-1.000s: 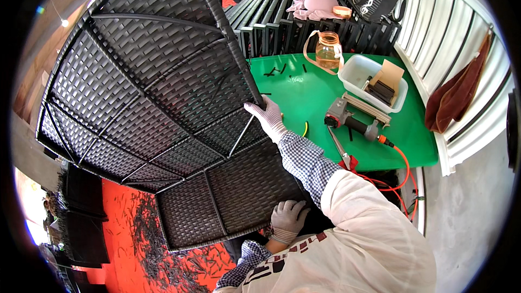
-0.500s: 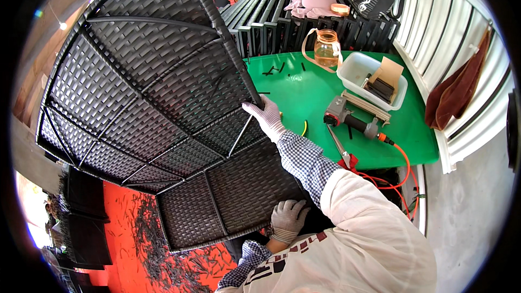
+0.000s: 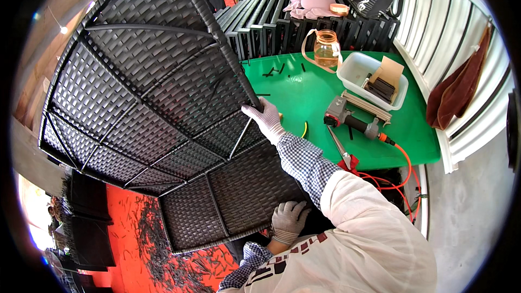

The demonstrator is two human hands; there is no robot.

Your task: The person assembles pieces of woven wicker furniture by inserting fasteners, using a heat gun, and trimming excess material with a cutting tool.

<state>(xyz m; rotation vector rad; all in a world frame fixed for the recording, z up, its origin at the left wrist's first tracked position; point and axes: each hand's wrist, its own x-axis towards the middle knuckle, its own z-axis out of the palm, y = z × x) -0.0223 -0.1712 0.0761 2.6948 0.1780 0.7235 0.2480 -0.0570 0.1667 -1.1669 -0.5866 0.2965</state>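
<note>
A large black wicker furniture piece (image 3: 157, 84) fills the left and middle, its tall woven panel leaning up and braced by thin rods. Joined below it is a lower woven panel (image 3: 247, 190). My right hand (image 3: 264, 119), in a pale knit glove, is closed around the tall panel's right edge, thumb in front and the other fingers partly hidden behind. Lower down, my left hand (image 3: 289, 222), in a grey-striped glove, has its fingers bent over the lower panel's near right edge. Part of that edge is hidden by the hand.
On the green table (image 3: 287, 108) lie a nail gun (image 3: 350, 119) with an orange hose (image 3: 404, 154), pliers (image 3: 339, 146), a plastic bin (image 3: 399, 95) and an orange jug (image 3: 326, 49). Black scraps (image 3: 163, 239) litter the red floor covering. Black frames (image 3: 260, 19) stand behind.
The wicker piece has shifted only slightly in the picture, and both my hands keep their places on it. At the back, another person's hands have moved and show more.
</note>
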